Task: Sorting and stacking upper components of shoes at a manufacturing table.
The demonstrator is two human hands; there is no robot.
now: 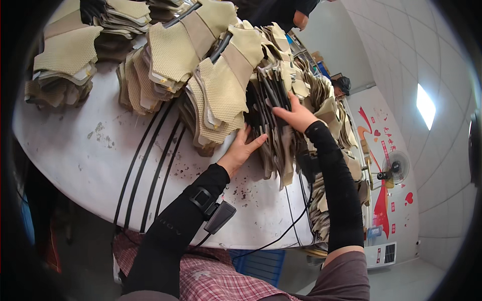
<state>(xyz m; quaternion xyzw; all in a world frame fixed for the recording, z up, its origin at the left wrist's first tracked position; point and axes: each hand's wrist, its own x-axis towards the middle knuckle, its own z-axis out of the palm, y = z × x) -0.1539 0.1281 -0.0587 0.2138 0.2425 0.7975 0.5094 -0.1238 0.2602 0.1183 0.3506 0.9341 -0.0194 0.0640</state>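
Note:
A bundle of cut fabric pieces [271, 120], dark and beige, stands on edge on the white table between my two hands. My left hand [240, 154] is at its near left side, thumb stretched along the bundle, other fingers partly hidden behind its edge. From the right, my right hand [297, 114] presses on the bundle's upper side, thumb and forefinger spread across the edges; its other fingers are hidden. Just left of the bundle lies a strapped stack of cream mesh pieces [221, 95], close to my left fingertips.
More mesh stacks [173, 52] lie leftward, another stack [68, 55] at the far left. Fabric pieces [321, 210] line the right side. Black lines [145, 165] and a cable [296, 220] cross the table [80, 155]. A blue crate [261, 266] sits below; a person [281, 12] stands beyond.

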